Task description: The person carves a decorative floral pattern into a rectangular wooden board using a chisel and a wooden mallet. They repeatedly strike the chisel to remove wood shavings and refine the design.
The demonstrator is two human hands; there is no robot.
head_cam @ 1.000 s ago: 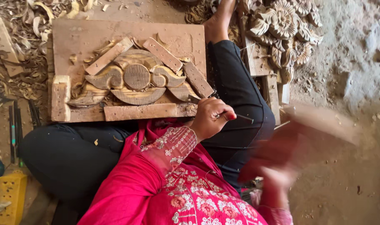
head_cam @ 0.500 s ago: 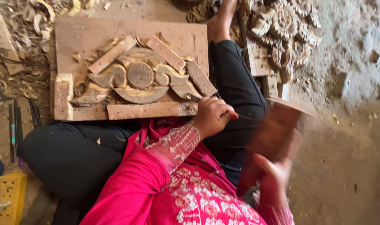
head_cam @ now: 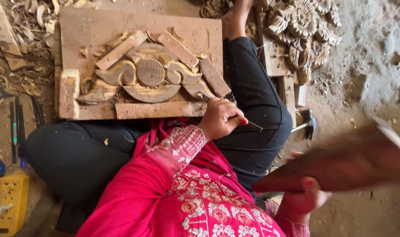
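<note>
The chisel is gripped in the left hand, fingers curled tight round it, its dark tip poking out over the black trouser leg, just below the lower right corner of the board. That board rests across the person's lap and carries the carving, a scrolled arch piece with a round boss in the middle, hemmed in by wooden blocks. The right hand is closed round a flat wooden mallet, blurred and held out over the dirt floor at the right. A hammer lies on the floor past the knee. Carved flower pieces lie beyond it. Shavings litter the floor off the board's left edge, with a yellow tool nearer.
</note>
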